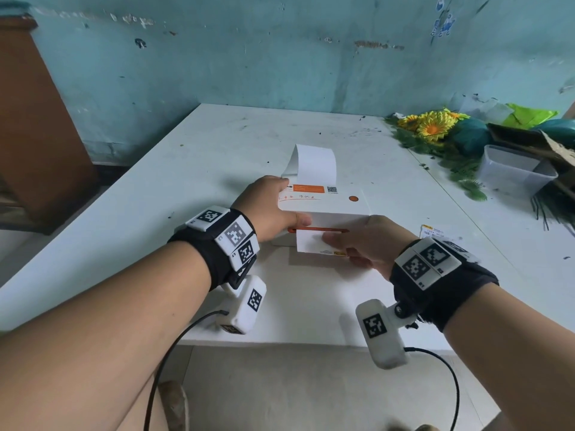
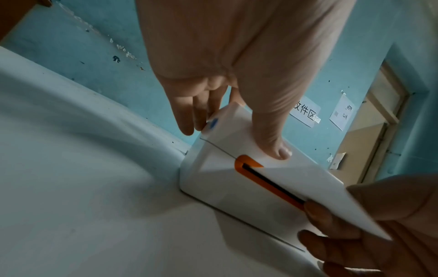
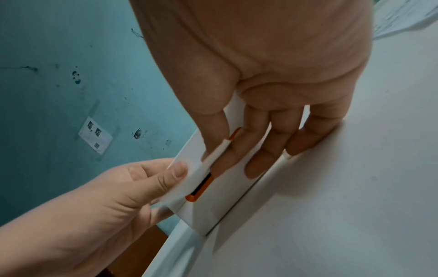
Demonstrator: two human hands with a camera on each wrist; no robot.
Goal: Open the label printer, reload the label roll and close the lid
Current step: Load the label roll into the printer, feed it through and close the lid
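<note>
Fingers of our right hand (image 1: 367,244) pinch the white label strip (image 1: 314,245) that hangs from the orange-rimmed slot (image 1: 317,230) in the front of the label printer (image 1: 326,209), thumb on top and the other fingers curled beneath the paper, as the right wrist view (image 3: 272,105) shows edge-on. Our left hand (image 1: 267,209) clasps the printer's left side, thumb laid across the near edge of the closed lid (image 1: 323,199) and fingers wrapped down the far flank beside a blue mark (image 2: 213,123) on the casing. The white printer sits near the middle of the table (image 1: 217,150), its lid bearing an orange sticker, a small printed code and an orange button (image 1: 353,198). Behind it a broad band of label paper (image 1: 314,163) arches up and curls over; where it enters the machine is hidden by the body, and we cannot make out the roll itself. The print on the strip's lower edge is too small to read, and our left fingertips are out of the head camera's sight. The table is white and scuffed, flecked with dark specks, and pushed against a chipped turquoise wall (image 1: 280,51). At its right end lie artificial sunflowers (image 1: 432,126), a clear plastic tub (image 1: 513,172), torn cardboard (image 1: 535,141) and green bags; a small printed label (image 1: 432,233) lies loose beside our right wrist. A brown cabinet (image 1: 34,119) stands at far left.
</note>
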